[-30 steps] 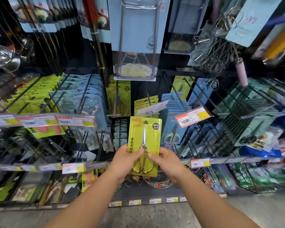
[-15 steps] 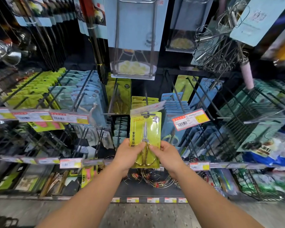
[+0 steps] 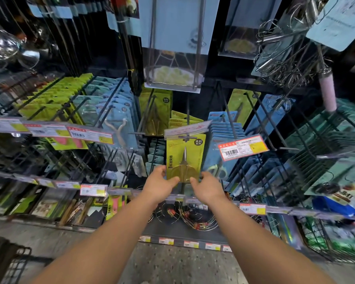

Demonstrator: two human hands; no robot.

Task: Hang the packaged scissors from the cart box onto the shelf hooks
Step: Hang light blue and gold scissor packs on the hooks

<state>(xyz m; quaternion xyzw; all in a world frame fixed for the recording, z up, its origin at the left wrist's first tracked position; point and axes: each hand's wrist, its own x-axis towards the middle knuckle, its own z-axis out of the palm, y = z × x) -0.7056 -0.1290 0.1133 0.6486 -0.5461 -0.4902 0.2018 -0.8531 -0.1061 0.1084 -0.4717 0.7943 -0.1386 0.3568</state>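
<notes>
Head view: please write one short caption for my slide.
Both hands hold a yellow scissors pack at a shelf hook.

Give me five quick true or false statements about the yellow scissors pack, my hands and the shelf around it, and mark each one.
1. Both hands hold the yellow scissors pack by its lower edge. True: the left hand is at its lower left corner and the right hand at its lower right.
2. The pack lies flat on the floor. False: it is upright at the shelf, its top at the hook.
3. The packs on the hooks just right of it are blue. True: the blue packs hang there.
4. The orange-bordered price tag sits left of the pack. False: it is to the right.
5. The right hand holds a wire whisk. False: the whisks hang up at the upper right.
</notes>
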